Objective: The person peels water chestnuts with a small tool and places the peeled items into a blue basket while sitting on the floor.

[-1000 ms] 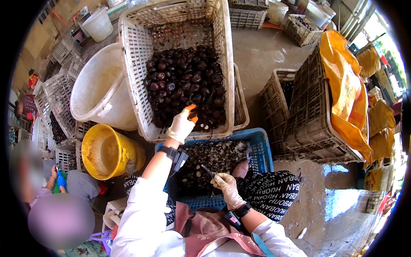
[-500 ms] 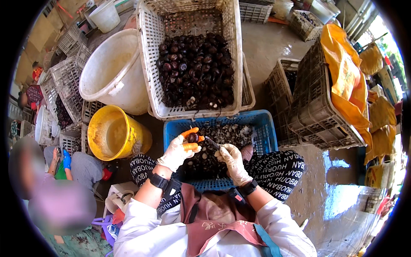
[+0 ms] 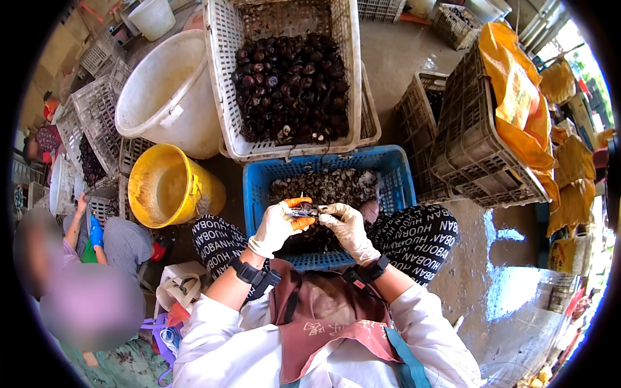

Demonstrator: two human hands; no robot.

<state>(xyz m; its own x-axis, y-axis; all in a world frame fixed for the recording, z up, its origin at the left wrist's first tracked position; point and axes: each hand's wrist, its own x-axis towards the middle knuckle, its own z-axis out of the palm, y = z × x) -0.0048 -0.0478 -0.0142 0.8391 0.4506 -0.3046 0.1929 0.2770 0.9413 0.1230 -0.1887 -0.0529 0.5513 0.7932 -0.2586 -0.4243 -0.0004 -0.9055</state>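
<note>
Over a blue plastic basket (image 3: 406, 187), my left hand (image 3: 273, 227), in a white glove with orange covers on the fingertips, grips a dark round water chestnut (image 3: 306, 207). My right hand (image 3: 351, 230), also gloved, has its fingers pinched round a small knife (image 3: 297, 213); its blade lies against the water chestnut. The gloves partly hide both the handle and the water chestnut. Black and white peelings (image 3: 343, 183) fill much of the basket below. Just beyond it stands a white slotted crate (image 3: 222, 97) holding a heap of dark water chestnuts (image 3: 291, 90).
To the left are a yellow bucket (image 3: 210, 194) and a big white tub (image 3: 139, 97). Stacked dark crates (image 3: 472, 129) with an orange sack (image 3: 517, 90) rise on the right. A co-worker (image 3: 94, 297) sits at the left, near a white bag (image 3: 174, 291). The floor (image 3: 491, 284) looks wet.
My hands have come closer together, and the knife blade now lies across the water chestnut. The view has shifted slightly. The co-worker's arm at the left has lifted.
</note>
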